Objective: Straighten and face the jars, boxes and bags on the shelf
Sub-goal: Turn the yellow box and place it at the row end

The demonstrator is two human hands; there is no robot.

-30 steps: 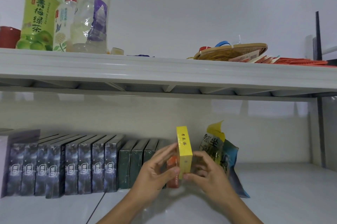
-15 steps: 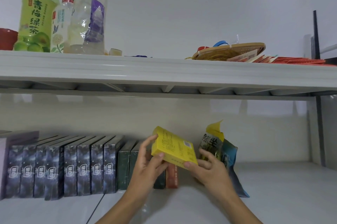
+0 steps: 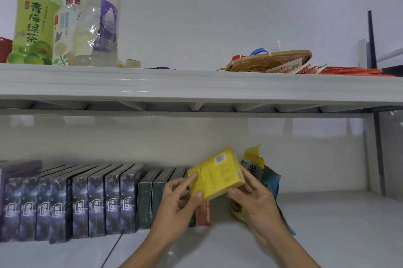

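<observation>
Above lower shelf (image 3: 327, 213), right of box row (image 3: 87, 200): yellow box (image 3: 216, 173) held clear, tilted, broad printed face toward camera, long axis rising rightward. Left hand (image 3: 177, 209) and right hand (image 3: 254, 200) pinching opposite ends. Snack bag (image 3: 255, 167) just behind.

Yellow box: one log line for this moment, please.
phase: turning box | yellow box: tilted, lifted off lower shelf | left hand: gripping | right hand: gripping

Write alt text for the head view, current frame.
Two bare hands, left hand and right hand, hold a tilted yellow box in front of the lower shelf. Behind it stands a row of dark boxes and an orange box; bags lean to the right. Bottles stand on the upper shelf.
</observation>
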